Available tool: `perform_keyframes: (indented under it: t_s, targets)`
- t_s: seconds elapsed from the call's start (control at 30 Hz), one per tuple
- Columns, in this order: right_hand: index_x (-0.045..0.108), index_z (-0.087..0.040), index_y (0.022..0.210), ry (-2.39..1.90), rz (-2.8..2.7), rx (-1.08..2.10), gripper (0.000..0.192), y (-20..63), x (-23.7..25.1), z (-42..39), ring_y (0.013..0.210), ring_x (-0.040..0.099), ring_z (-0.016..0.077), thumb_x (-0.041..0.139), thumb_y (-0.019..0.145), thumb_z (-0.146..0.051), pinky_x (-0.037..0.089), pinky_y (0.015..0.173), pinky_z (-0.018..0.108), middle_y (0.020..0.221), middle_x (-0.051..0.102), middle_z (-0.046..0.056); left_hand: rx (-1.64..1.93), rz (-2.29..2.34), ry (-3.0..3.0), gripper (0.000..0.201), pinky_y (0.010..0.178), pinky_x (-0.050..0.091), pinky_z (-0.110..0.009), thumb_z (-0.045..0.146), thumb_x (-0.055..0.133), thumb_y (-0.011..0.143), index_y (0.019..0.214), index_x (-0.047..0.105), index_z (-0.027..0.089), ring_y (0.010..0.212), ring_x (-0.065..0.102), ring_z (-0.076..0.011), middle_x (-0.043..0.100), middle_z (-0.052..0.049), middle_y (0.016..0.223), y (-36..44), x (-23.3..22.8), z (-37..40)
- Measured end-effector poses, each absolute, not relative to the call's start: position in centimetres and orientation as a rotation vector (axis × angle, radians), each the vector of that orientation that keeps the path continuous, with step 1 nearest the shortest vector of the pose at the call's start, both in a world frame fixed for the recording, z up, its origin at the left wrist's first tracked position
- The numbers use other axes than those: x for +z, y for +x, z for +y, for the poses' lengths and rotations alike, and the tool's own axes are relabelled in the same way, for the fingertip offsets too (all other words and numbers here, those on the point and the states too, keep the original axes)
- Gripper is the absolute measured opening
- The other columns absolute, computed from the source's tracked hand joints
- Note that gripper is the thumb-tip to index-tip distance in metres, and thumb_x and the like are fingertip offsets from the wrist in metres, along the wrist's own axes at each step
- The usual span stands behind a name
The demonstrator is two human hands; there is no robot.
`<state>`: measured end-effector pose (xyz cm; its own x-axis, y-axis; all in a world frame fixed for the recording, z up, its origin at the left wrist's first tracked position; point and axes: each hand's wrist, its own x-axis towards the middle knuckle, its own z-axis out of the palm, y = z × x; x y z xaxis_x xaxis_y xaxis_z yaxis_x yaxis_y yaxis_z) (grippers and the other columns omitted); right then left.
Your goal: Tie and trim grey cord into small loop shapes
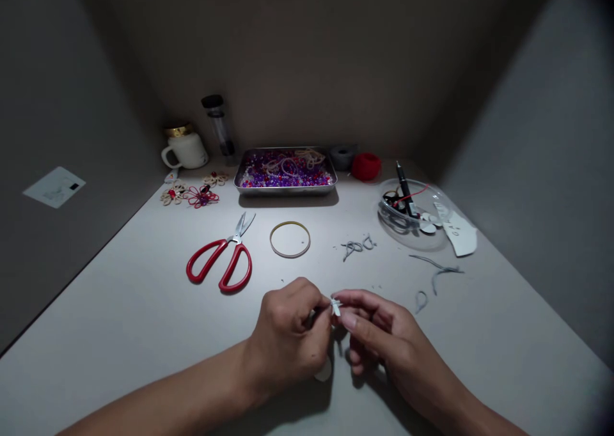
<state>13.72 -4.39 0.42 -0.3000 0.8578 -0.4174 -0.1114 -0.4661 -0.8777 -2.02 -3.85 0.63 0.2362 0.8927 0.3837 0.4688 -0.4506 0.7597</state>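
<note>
My left hand (292, 334) is closed, with thumb and fingertips pinched at one side of a small white piece (336, 307) with narrow ends sticking out. Its exact kind is too small to make out. From the other side, my right hand (391, 334) holds the same piece between thumb and fingers, its lower fingers curled. A white round disc (323, 371) lies on the table, partly hidden under my left hand. Beyond the hands is a thin round hoop (290, 255), and red-handled scissors (225, 260) rest to its left with blades parted.
A metal tray (288, 192) of beads stands at the back, beside grey cord (343, 158) and a red cord ball (366, 166). Cord flowers (202, 197), a mug (189, 151) and a bottle (220, 129) are left. Right are a clear dish (403, 234) and grey cord scraps (355, 247).
</note>
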Motion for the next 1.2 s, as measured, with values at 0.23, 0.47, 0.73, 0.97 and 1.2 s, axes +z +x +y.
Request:
perform_keyframes:
  t_s: [0.23,0.47,0.73,0.97,1.2]
  targets:
    - [0.055,-0.015,0.087,-1.287,-1.244,1.769,0.023,13.7,0.4,-4.4,0.042,0.050,0.0085,0.060,0.074,-0.033,0.043,0.043,0.023,0.054,0.052,-0.006,0.906,1.195,1.227,0.010,0.044,0.035,-0.021,0.017,0.060,0.067,0.058,0.058,0.013,0.046,0.046,-0.0094,0.055,0.000,0.052,-1.8,1.7,-3.4]
    - [0.057,-0.012,0.093,-1.447,-1.165,1.691,0.030,13.4,0.7,-3.9,0.041,0.050,0.0096,0.059,0.071,-0.032,0.044,0.042,0.024,0.054,0.055,-0.004,0.817,1.008,0.840,0.011,0.036,0.021,-0.017,0.017,0.068,0.058,0.056,0.057,0.012,0.036,0.030,-0.0028,0.045,0.006,0.041,-1.8,1.4,-2.8]
    - [0.062,-0.014,0.096,-1.389,-1.328,1.447,0.035,14.6,1.1,-3.8,0.050,0.044,0.0104,0.058,0.074,-0.041,0.037,0.048,0.024,0.061,0.052,-0.002,0.657,1.141,0.881,0.008,0.034,0.021,-0.018,0.011,0.061,0.055,0.051,0.055,0.014,0.033,0.031,-0.0035,0.044,0.007,0.036,-1.7,1.5,-2.8]
    - [0.061,-0.016,0.067,-1.364,-1.603,1.364,0.018,14.5,1.6,-3.9,0.051,0.041,0.0118,0.057,0.075,-0.031,0.033,0.048,0.025,0.061,0.052,0.000,0.620,1.155,0.866,0.007,0.034,0.021,-0.018,0.007,0.057,0.051,0.048,0.056,0.014,0.033,0.032,-0.0036,0.047,0.006,0.036,-1.5,1.5,-2.8]
    - [0.061,-0.017,0.066,-1.140,-1.803,1.173,0.011,15.0,1.7,-4.0,0.054,0.049,0.0145,0.056,0.074,-0.020,0.036,0.048,0.026,0.064,0.056,0.003,0.661,1.135,0.728,0.006,0.032,0.014,-0.019,0.012,0.059,0.052,0.050,0.054,0.015,0.030,0.031,-0.0038,0.045,0.006,0.036,-2.2,1.7,-2.1]
